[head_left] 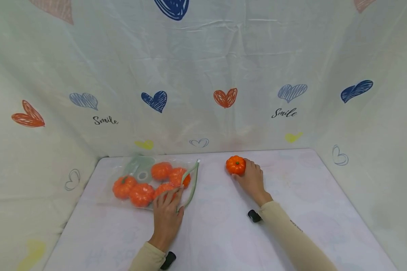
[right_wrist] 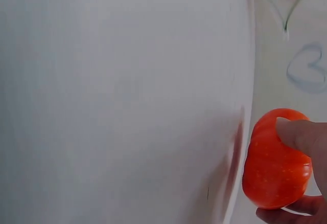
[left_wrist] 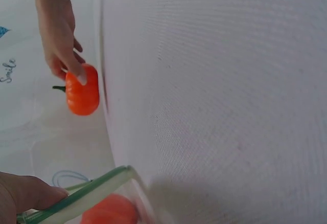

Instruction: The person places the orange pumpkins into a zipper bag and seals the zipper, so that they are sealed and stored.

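A clear plastic bag [head_left: 147, 178] is laid on the white-covered table [head_left: 291, 188], and several orange pumpkins [head_left: 141, 194] are enclosed by its film. At the bag's right end, a green edge [left_wrist: 76, 201] is parted into two strips, by which a pointed opening is formed. The bag's near right corner is covered by the left hand [head_left: 167, 218]: its fingers are laid out nearly straight over the film rather than curled, and the green edge is touched by the thumb.

To the right of the bag and well apart from it, a small orange pumpkin [head_left: 235, 165] with a green stem is gripped by the right hand [head_left: 252, 182], the thumb being pressed on one side and the fingers bent around the other. Whether the table is touched by this pumpkin cannot be told.

A black device [head_left: 254, 216] is seen at the right wrist, farther toward the near side than the bag. Behind the bag, a pale sheet [head_left: 196, 56] is hung, printed with hearts [head_left: 225, 98] and the word "Smile" [head_left: 105, 120].
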The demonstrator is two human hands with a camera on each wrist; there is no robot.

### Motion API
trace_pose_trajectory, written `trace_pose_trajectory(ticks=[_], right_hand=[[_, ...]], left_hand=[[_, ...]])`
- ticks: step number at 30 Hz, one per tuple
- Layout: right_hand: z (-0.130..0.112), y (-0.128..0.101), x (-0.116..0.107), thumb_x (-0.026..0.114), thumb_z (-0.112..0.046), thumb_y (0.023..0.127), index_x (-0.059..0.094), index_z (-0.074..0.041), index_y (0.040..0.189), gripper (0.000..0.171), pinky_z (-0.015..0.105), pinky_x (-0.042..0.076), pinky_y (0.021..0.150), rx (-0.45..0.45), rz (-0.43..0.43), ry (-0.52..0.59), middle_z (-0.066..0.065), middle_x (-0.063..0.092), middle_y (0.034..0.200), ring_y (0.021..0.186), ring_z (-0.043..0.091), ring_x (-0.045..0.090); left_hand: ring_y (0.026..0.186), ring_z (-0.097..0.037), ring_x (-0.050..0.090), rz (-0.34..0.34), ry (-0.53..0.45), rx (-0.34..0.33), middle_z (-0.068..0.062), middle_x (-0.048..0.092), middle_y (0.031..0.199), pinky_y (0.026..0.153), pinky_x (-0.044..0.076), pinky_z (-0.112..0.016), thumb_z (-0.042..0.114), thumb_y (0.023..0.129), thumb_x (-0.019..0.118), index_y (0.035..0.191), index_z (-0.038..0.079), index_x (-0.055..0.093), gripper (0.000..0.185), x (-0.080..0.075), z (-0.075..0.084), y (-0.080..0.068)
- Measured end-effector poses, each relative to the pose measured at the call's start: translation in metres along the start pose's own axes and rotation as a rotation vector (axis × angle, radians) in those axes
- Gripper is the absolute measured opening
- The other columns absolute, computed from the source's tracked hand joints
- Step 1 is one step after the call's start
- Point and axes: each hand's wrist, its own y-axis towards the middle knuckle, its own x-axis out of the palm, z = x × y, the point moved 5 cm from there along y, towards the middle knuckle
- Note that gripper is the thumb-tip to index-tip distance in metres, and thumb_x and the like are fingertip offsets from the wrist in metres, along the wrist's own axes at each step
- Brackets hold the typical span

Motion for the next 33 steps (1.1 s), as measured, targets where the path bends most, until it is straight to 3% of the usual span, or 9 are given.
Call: trace_pose_trajectory(ticks=[15,33], right_hand=[[-0.077,-0.065,0.033,0.093,-0.023,0.081,0.054,0.006,0.142,0.078,0.058,0.046,0.104,-0.302,-0.016,0.061,0.023,0.065,0.133,0.12,0.043,0.057],[-0.119,-0.078,0.065,0.089,-0.03,0.086,0.055,0.002,0.142,0.073,0.051,0.049,0.1,-0.375,-0.064,0.099,0.018,0.067,0.131,0.116,0.034,0.059]], left_hand=[[0.109,-0.037,0.058,-0.043,-0.001,-0.026,-0.012,0.071,0.122,0.092,0.041,-0.052,-0.009,0.055,0.099,0.129,0.002,0.075,0.078,0.0,0.001,0.002],[0.108,-0.036,0.059,-0.014,0.01,-0.002,-0.012,0.072,0.121,0.089,0.042,-0.052,-0.011,0.054,0.098,0.126,0.0,0.076,0.076,0.001,0.001,0.002]])
